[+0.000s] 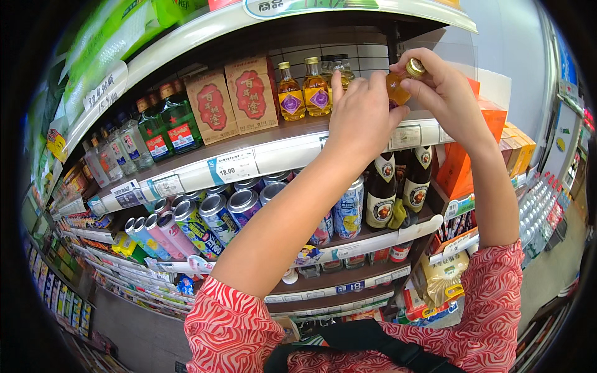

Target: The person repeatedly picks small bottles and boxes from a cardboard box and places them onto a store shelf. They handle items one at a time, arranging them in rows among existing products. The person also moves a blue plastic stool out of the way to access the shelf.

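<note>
Both hands are raised at the upper shelf, around a small amber liquor bottle [398,87] with a gold screw cap. My right hand [443,91] grips it near the neck, thumb and fingers just below the cap. My left hand [361,109] is at its lower part, with the thumb beneath it and some fingers hidden behind. The bottle is tilted, its cap towards me. Left of my hands, similar amber bottles [291,93] with purple diamond labels stand upright on the shelf. Dark-capped bottles [344,63] are partly hidden behind my left hand.
Brown liquor boxes [252,93] and green glass bottles [177,116] line the same shelf leftward. Below its price-tag rail [280,156] stand drink cans [242,203] and dark beer bottles [381,191]. Orange boxes [459,163] are at the right, under my right forearm.
</note>
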Action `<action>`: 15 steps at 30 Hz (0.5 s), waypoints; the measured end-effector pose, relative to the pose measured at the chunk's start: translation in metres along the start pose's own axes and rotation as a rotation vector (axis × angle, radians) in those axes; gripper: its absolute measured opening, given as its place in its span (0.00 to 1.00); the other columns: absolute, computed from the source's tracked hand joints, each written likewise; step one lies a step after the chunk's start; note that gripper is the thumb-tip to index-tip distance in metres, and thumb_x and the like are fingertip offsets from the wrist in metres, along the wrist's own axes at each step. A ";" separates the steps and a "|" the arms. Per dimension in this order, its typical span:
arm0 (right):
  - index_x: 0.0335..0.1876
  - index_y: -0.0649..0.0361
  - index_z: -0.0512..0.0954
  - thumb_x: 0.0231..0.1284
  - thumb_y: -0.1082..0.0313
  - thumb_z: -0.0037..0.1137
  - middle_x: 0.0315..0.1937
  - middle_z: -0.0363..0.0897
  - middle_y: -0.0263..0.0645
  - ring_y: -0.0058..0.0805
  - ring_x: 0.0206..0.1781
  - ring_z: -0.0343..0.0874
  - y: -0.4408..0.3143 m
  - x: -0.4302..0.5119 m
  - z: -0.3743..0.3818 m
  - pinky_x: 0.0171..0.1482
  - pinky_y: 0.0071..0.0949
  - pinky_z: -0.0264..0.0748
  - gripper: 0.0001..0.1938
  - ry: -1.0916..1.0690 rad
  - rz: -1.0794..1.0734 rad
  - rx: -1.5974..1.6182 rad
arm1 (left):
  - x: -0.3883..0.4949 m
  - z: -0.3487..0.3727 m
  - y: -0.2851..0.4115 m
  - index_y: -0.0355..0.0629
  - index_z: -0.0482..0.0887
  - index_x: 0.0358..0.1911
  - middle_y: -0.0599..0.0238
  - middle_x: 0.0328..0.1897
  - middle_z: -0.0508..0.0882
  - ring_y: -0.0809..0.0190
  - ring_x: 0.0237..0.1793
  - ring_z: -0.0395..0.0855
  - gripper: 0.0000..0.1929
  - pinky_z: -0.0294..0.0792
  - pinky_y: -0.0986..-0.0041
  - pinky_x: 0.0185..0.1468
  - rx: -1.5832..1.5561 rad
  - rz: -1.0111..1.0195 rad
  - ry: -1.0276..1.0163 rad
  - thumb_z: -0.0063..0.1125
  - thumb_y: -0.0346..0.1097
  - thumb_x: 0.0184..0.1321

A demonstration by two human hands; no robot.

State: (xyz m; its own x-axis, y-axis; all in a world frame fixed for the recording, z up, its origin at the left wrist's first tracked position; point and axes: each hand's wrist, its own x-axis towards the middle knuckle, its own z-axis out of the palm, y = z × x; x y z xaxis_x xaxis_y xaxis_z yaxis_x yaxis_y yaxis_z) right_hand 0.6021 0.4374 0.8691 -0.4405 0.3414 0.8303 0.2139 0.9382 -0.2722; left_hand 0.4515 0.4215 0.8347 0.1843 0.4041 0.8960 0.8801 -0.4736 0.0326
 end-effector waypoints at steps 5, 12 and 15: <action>0.45 0.63 0.68 0.58 0.74 0.49 0.40 0.76 0.35 0.20 0.44 0.75 0.025 0.019 0.002 0.48 0.20 0.71 0.10 -0.037 0.003 0.042 | 0.002 0.012 -0.010 0.34 0.71 0.46 0.53 0.37 0.80 0.52 0.49 0.73 0.25 0.43 0.49 0.65 0.159 0.027 0.095 0.60 0.45 0.50; 0.46 0.62 0.69 0.59 0.71 0.49 0.40 0.76 0.35 0.20 0.45 0.75 0.052 0.048 0.003 0.47 0.21 0.73 0.11 -0.082 0.151 0.120 | -0.002 0.017 -0.012 0.28 0.69 0.50 0.47 0.44 0.78 0.50 0.52 0.72 0.32 0.45 0.52 0.65 0.316 0.077 0.088 0.57 0.51 0.51; 0.45 0.62 0.70 0.59 0.69 0.50 0.38 0.77 0.34 0.18 0.42 0.75 0.060 0.054 0.003 0.44 0.19 0.73 0.11 -0.099 0.230 0.198 | -0.002 0.020 -0.011 0.27 0.70 0.49 0.45 0.43 0.78 0.50 0.52 0.72 0.33 0.46 0.53 0.65 0.318 0.091 0.092 0.56 0.53 0.50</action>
State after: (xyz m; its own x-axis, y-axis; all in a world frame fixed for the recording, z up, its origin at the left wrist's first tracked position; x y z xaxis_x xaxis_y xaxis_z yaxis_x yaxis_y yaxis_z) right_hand 0.5885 0.5119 0.8967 -0.4849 0.5408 0.6873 0.1486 0.8254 -0.5446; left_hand 0.4501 0.4418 0.8231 0.2409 0.2921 0.9255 0.9568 -0.2312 -0.1761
